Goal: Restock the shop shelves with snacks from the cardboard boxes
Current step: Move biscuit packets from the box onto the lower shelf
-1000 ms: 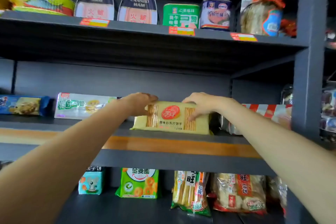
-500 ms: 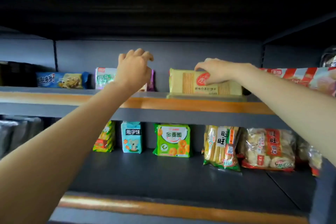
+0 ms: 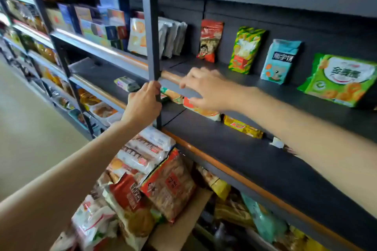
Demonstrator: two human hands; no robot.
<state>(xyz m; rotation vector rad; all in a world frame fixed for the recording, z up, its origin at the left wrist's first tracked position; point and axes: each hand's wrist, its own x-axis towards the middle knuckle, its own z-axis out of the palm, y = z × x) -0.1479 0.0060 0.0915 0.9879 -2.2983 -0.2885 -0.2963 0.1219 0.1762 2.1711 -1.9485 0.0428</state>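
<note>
The task is judged partly complete. The middle shelf (image 3: 234, 79) carries only four upright packets along its rear edge, with bare dark board toward its front edge. The shelf below (image 3: 255, 161) holds a few flat packets near its back edge and is otherwise mostly bare. The cardboard box (image 3: 183, 228), standing below the front edge of the shelving near the upright post (image 3: 151, 32), remains heaped with snack packs (image 3: 142, 181), so most of the restocking is still to be done.

Hand states: the left hand (image 3: 143, 104) grasps the post, fingers curled round the metal section. The right hand (image 3: 206, 89) hovers over the front edge of the middle shelf with fingers extended and relaxed; it holds nothing. Motion blur obscures whether it touches the edge.

Materials and shapes:
- Shelving: dark grey metal frame, matte flat boards, each front edge faced with an orange-brown strip.
- Red bag (image 3: 211, 40): glossy film, pillow shape, standing at the rear edge.
- Yellow-green bag (image 3: 245, 50): crinkled film, leaning slightly.
- Blue carton (image 3: 280, 61): rectangular, matte finish.
- Green pack (image 3: 340, 80): wide, flat, glossy film, nearest the right end.
- Boxed stock: clear and printed film wraps over stacked crackers; the box itself is plain brown corrugated board with an open flap.
</note>
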